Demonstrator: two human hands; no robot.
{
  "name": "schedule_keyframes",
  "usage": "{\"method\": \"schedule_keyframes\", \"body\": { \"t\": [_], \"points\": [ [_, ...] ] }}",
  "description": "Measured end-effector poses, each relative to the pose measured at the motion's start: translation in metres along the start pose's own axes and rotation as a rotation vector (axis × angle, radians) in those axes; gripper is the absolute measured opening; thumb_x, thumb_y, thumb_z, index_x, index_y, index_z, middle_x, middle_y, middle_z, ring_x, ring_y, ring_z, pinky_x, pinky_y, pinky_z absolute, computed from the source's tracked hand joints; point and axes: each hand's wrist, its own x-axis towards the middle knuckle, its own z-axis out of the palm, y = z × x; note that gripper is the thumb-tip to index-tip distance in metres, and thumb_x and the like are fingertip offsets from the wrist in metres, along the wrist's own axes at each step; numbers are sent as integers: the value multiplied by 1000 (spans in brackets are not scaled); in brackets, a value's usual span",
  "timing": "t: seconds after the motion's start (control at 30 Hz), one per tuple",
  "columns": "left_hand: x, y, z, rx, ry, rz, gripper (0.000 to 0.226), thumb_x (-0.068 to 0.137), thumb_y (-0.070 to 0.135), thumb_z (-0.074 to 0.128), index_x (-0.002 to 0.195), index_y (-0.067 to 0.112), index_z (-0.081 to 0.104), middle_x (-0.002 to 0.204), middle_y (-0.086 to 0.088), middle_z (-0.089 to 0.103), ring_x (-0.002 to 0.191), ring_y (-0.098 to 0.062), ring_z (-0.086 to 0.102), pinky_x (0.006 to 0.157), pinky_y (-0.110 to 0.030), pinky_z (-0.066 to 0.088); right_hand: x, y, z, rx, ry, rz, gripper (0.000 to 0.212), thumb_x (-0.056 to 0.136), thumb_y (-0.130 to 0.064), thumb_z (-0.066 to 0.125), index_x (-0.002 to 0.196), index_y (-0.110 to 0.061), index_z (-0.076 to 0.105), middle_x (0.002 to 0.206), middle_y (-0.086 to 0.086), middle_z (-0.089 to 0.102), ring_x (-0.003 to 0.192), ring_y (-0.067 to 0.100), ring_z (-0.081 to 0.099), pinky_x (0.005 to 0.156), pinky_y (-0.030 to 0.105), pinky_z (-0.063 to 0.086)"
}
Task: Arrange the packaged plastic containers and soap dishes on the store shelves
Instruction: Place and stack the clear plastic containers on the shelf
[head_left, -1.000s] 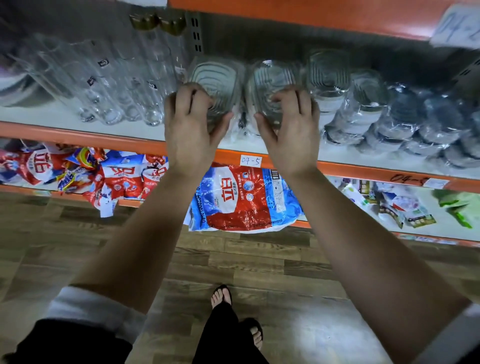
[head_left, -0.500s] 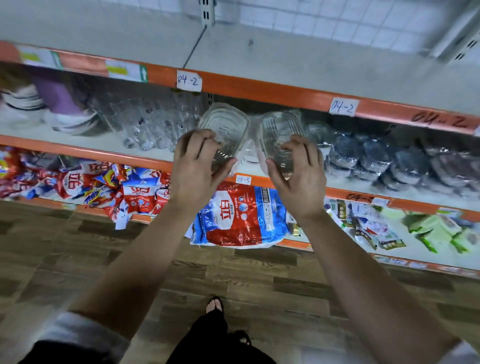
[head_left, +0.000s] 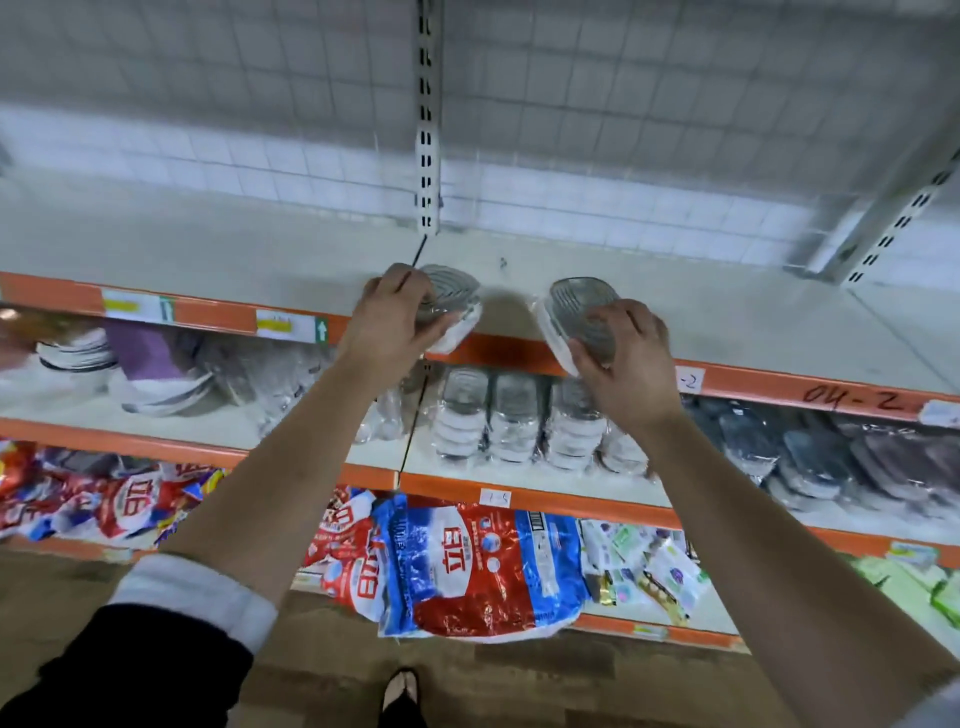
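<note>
Your left hand (head_left: 392, 319) grips the left soap dish pack (head_left: 451, 304) and your right hand (head_left: 631, 364) grips the right soap dish pack (head_left: 579, 317), both at the orange front edge of the upper shelf (head_left: 737, 322), long axes running near to far, left pack slightly farther in.

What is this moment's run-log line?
left hand grips left soap dish pack | right hand grips right soap dish pack | both at upper shelf edge

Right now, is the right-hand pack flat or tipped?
Tipped: the right hand holds the soap dish pack slanted, near end overhanging the top shelf.
</note>
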Motion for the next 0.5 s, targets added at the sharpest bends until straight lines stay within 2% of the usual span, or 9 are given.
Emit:
{"method": "schedule_keyframes", "body": {
  "t": [0.13,0.23,0.33,0.4,0.47,0.5],
  "points": [
    [39,-38,15,-27,-137,51,37,90,33,66,108,3,57,118,-15,51,107,-33,53,92,-44,46,47,6,36,-84,-215,25,47,94,-31,59,135,-10,53,136,12,51,127,34,43,110,38,27],
    [65,-68,29,-71,-258,108,32,90,29,67,110,5,58,118,-13,53,106,-30,54,89,-39,47,74,11,59,-69,-269,109,47,90,-29,52,133,-13,56,137,9,51,132,34,41,114,42,24],
    [93,-94,44,-44,-312,135,33,91,28,65,117,7,59,120,-13,59,116,-31,51,94,-39,43,98,11,72,-60,-276,231,45,79,-19,54,122,-17,62,131,4,57,133,35,42,112,49,28],
    [113,-108,55,53,-294,152,38,92,26,61,127,13,57,127,-9,60,128,-29,43,99,-40,36,111,11,79,5,-192,264,38,71,-13,56,108,-13,67,118,7,63,122,36,51,109,42,32],
    [132,-115,69,88,-313,156,44,93,21,55,136,17,52,135,-6,57,132,-27,38,103,-39,34,120,11,83,75,-148,274,35,65,-20,55,96,-10,67,109,8,63,112,34,55,102,33,32],
    [140,-116,76,67,-334,151,45,93,18,53,138,17,51,138,-6,55,132,-27,37,106,-38,34,123,12,85,94,-146,275,29,67,-22,59,93,-10,66,106,8,61,109,32,56,99,32,32]
  ]
}}
